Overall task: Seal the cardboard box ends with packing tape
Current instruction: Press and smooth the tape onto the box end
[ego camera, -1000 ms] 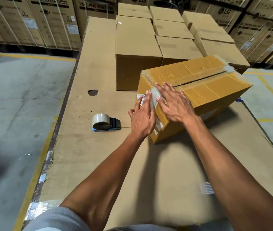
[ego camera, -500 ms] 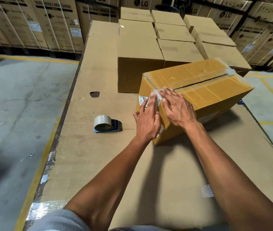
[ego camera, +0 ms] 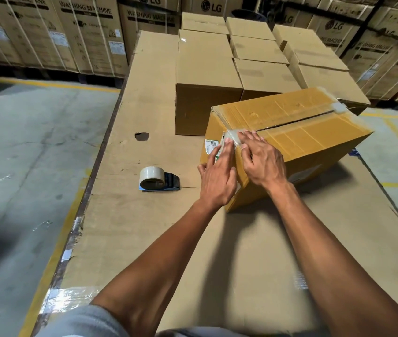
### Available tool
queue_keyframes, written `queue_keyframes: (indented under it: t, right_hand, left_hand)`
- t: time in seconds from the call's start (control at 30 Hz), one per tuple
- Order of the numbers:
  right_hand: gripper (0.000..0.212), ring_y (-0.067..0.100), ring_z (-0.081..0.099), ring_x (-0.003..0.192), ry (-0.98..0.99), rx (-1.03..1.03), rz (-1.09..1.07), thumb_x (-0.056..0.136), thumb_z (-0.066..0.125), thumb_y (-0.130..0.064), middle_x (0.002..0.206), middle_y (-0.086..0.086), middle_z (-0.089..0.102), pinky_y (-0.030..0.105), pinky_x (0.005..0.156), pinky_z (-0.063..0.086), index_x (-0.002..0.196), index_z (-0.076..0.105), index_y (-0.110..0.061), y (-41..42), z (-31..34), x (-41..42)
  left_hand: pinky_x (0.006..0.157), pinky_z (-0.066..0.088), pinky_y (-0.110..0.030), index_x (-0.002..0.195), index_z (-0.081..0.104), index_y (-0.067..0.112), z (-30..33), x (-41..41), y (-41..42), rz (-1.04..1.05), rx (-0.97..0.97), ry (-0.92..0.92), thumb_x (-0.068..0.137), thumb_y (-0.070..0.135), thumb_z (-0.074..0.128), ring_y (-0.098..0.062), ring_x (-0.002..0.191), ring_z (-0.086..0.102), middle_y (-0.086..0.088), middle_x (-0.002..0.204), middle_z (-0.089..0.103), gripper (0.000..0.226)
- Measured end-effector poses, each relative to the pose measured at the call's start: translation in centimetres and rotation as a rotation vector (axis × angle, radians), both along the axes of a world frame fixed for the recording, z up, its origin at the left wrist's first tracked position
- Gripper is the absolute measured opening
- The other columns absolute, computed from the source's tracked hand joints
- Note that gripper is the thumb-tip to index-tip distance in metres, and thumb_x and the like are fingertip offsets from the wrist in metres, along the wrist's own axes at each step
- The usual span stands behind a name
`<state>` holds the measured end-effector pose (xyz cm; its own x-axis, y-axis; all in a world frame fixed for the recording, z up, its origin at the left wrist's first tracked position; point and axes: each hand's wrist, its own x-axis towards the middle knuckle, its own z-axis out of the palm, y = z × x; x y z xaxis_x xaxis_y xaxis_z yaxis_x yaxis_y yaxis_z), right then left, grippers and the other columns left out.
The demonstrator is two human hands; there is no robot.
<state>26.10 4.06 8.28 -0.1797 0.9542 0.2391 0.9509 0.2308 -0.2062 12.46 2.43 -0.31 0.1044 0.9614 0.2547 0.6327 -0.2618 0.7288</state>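
Yellow-brown cardboard box (ego camera: 297, 132) lying skewed on the cardboard-covered table (ego camera: 217, 251), near corner toward the camera, top seam dark and partly gaping under glossy tape; wad of clear tape (ego camera: 339, 107) bunched at the far end of the seam. Left hand (ego camera: 217, 177) flat against the near end face, fingers straight and together, pressing over a clear tape strip (ego camera: 230, 137) and beside a printed label (ego camera: 211, 145); gripping nothing. Right hand (ego camera: 262, 161) spread on the top edge at the corner, fingertips on the same strip, possibly pinching its crumpled end, though too blurred to settle. Tape dispenser (ego camera: 157, 180) resting on the table left of the box, apart from both hands; plain brown boxes (ego camera: 207, 76) stacked just behind.
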Motion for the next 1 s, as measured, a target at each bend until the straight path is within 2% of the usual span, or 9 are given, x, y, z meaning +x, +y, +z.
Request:
queue_keyframes:
  t: [0.1,0.27,0.43,0.53,0.7,0.77,0.83,0.9,1.0]
  right_hand:
    - [0.061,0.028,0.046,0.152,0.018,0.015,-0.008,0.104,0.025,-0.035,0.159,0.011,0.052,0.044,0.127,0.035,0.152,0.056,-0.014,0.0,-0.1,0.0]
    - [0.064,0.034,0.047,0.151,0.045,0.023,-0.084,0.105,0.023,-0.035,0.157,0.018,0.053,0.046,0.128,0.035,0.148,0.057,-0.003,0.4,-0.4,-0.5]
    - [0.058,0.027,0.05,0.149,0.007,0.064,0.01,0.106,0.027,-0.034,0.159,0.009,0.053,0.044,0.121,0.043,0.158,0.049,-0.018,0.2,-0.5,0.5]
    - [0.061,0.026,0.05,0.15,0.008,0.055,0.023,0.105,0.023,-0.034,0.156,0.009,0.056,0.042,0.126,0.036,0.151,0.056,-0.012,0.3,-0.7,0.4]
    - [0.067,0.03,0.05,0.149,0.05,0.051,-0.06,0.103,0.02,-0.036,0.153,0.015,0.059,0.044,0.127,0.036,0.146,0.061,-0.004,0.4,-1.2,0.0]
    - [0.069,0.032,0.046,0.152,0.024,0.034,-0.063,0.102,0.02,-0.039,0.159,0.017,0.051,0.046,0.128,0.034,0.154,0.051,-0.004,0.5,-1.1,0.1]
    - [0.068,0.027,0.031,0.159,-0.064,0.011,-0.015,0.103,0.022,-0.041,0.171,0.009,0.034,0.05,0.131,0.024,0.167,0.029,-0.018,0.6,-0.7,0.5]
    - [0.066,0.021,0.015,0.163,-0.136,-0.028,0.041,0.104,0.019,-0.043,0.176,-0.002,0.016,0.053,0.133,0.012,0.17,0.015,-0.032,1.0,-0.4,0.7]
    - [0.065,0.021,0.009,0.165,-0.126,-0.09,0.026,0.104,0.013,-0.046,0.177,-0.008,0.014,0.056,0.133,0.009,0.168,0.021,-0.036,1.2,-0.4,0.8]
  left_hand:
    - [0.105,0.032,-0.049,0.173,0.014,0.034,-0.4,0.8,-0.6,0.005,-0.043,-0.035,0.102,0.029,0.036,-0.015,0.162,0.02,0.014,0.18,0.016,0.075]
    - [0.109,0.036,-0.059,0.173,0.018,0.03,-3.9,-0.9,-2.0,-0.015,-0.126,0.1,0.103,0.034,0.03,-0.018,0.165,0.015,0.01,0.178,0.027,0.071]
    - [0.101,0.033,-0.045,0.174,0.01,0.033,-0.8,0.7,-0.8,-0.006,0.003,0.045,0.099,0.03,0.037,-0.015,0.162,0.021,0.015,0.181,0.012,0.08]
    - [0.099,0.034,-0.044,0.174,0.007,0.036,-0.7,1.4,-1.0,-0.015,0.003,-0.005,0.099,0.028,0.038,-0.014,0.162,0.021,0.019,0.181,0.007,0.082]
    - [0.102,0.039,-0.053,0.173,0.019,0.033,-3.9,-0.4,-2.1,-0.033,-0.035,0.065,0.102,0.032,0.031,-0.016,0.162,0.022,0.016,0.178,0.025,0.072]
    - [0.104,0.038,-0.054,0.173,0.022,0.032,-3.8,-0.9,-1.8,-0.018,-0.014,0.08,0.103,0.032,0.031,-0.016,0.162,0.022,0.015,0.177,0.029,0.071]
    - [0.105,0.035,-0.051,0.174,0.015,0.031,-2.6,-0.6,-0.6,0.016,0.004,0.026,0.107,0.032,0.034,-0.015,0.163,0.021,0.014,0.179,0.021,0.07]
    - [0.107,0.032,-0.048,0.175,0.007,0.032,-1.1,0.1,0.8,0.037,0.02,-0.019,0.111,0.034,0.033,-0.015,0.164,0.016,0.015,0.182,0.009,0.069]
    - [0.113,0.032,-0.054,0.175,0.002,0.033,-0.8,1.0,1.8,-0.004,0.025,-0.034,0.115,0.039,0.03,-0.015,0.166,0.01,0.017,0.182,-0.002,0.066]
